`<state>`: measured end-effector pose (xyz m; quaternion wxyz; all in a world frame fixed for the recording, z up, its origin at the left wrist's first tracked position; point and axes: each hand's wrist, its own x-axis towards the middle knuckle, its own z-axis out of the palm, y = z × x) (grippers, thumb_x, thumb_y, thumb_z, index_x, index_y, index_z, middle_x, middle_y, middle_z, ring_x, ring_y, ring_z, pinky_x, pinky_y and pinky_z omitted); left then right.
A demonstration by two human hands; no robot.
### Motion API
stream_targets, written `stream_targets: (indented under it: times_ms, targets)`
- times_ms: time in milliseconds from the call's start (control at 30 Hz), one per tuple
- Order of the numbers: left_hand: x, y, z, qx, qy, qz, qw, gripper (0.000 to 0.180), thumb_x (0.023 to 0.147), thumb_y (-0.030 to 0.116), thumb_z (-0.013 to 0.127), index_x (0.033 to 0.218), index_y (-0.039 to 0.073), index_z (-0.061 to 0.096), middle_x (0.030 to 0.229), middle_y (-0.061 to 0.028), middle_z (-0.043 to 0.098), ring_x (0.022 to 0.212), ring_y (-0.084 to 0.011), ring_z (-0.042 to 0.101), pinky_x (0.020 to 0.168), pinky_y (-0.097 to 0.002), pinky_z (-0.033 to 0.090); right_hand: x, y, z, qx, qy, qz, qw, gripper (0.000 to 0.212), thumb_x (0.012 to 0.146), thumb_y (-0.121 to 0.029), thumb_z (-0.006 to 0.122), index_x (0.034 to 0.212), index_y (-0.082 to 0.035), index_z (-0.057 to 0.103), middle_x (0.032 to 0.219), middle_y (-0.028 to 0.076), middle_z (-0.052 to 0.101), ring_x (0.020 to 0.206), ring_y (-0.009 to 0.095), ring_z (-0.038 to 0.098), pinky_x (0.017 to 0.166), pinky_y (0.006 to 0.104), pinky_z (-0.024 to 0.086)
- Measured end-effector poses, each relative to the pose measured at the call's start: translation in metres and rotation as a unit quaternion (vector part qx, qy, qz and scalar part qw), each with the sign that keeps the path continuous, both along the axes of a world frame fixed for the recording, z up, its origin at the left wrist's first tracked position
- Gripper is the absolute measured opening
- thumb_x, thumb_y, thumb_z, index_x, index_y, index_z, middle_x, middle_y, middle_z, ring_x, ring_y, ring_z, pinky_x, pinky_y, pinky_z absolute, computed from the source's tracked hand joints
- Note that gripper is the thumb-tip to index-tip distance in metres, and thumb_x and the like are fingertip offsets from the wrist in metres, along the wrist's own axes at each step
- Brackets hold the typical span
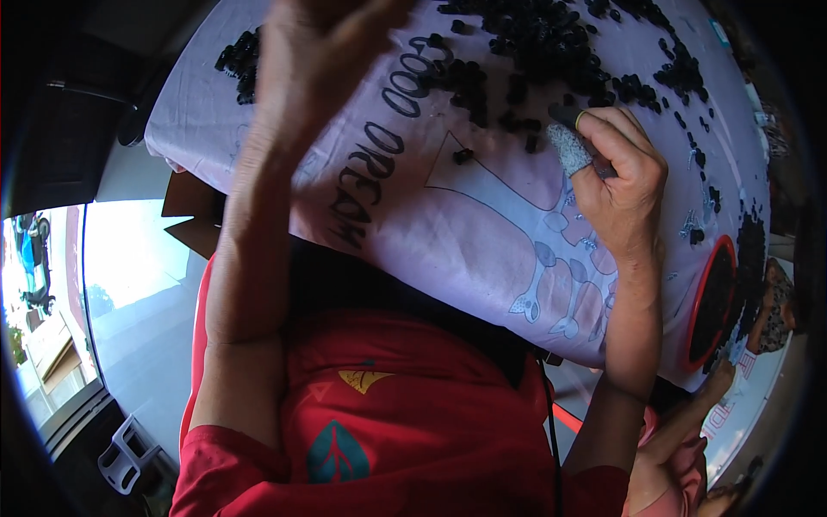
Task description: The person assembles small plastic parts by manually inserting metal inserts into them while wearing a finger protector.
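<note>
My left hand [323, 43] reaches over the far side of the table, blurred, with its fingers cut off by the upper edge of the view. My right hand [624, 168] is above the cloth with its fingers curled in. A grey knitted finger cover [568, 148] sits on its thumb, and a dark cover [564, 115] on a fingertip beside it. Whatever lies between those tips cannot be made out. Small black ring-like parts [551, 43] lie heaped beyond my right hand. One small black piece [463, 156] rests apart on the cloth, left of that hand.
A pale printed cloth [482, 224] covers the table. Another small black heap [243, 65] lies at the far left. At the right edge stands a red-rimmed round container [729, 240] of black bits. A co-worker's arm [711, 392] is at the lower right. A cardboard box [194, 220] stands under the left edge.
</note>
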<state>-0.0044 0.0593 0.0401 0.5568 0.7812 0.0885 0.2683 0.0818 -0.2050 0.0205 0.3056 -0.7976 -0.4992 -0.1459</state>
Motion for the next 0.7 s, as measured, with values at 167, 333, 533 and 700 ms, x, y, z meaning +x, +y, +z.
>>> stream_targets:
  times_ms: [167,333,533,700]
  targets:
    - [-0.012,0.069,-0.030,0.203,0.176,0.262,0.927,0.033,0.098,0.041,0.061,0.113,0.016,0.076,0.093,-0.0064,0.075,0.083,-0.0170,0.073,0.073,-0.0308,0.059,0.008,-0.011,0.004,-0.042,-0.008,-0.051,0.998,0.020,0.078,0.003,0.073,0.098,0.004,0.071,0.086,0.011,0.069,0.076,0.025,0.067,0.065,0.0316,0.055]
    - [-0.014,0.114,-0.052,0.362,0.178,0.279,0.871,0.036,0.093,0.046,0.064,0.111,0.018,0.076,0.102,-0.0056,0.077,0.090,-0.0234,0.074,0.087,-0.0417,0.058,0.015,-0.027,0.016,-0.067,0.110,-0.074,0.989,0.014,0.080,0.001,0.071,0.094,0.004,0.071,0.077,0.009,0.068,0.064,0.016,0.062,0.059,0.0285,0.051]
    - [-0.013,0.115,-0.053,0.378,0.213,0.290,0.853,0.035,0.093,0.044,0.062,0.113,0.019,0.076,0.107,-0.0055,0.076,0.094,-0.0243,0.074,0.088,-0.0424,0.058,0.017,-0.036,0.030,-0.206,0.207,-0.056,0.955,0.009,0.081,-0.001,0.072,0.089,0.002,0.070,0.072,0.006,0.065,0.059,0.012,0.058,0.056,0.0269,0.046]
    - [-0.006,0.101,-0.052,0.348,0.114,0.277,0.888,0.036,0.095,0.043,0.064,0.116,0.016,0.075,0.111,-0.0073,0.075,0.099,-0.0225,0.073,0.087,-0.0382,0.058,0.018,-0.035,0.025,-0.157,0.118,-0.058,0.979,0.006,0.079,-0.001,0.072,0.083,0.002,0.068,0.066,0.004,0.061,0.057,0.008,0.054,0.054,0.0268,0.044]
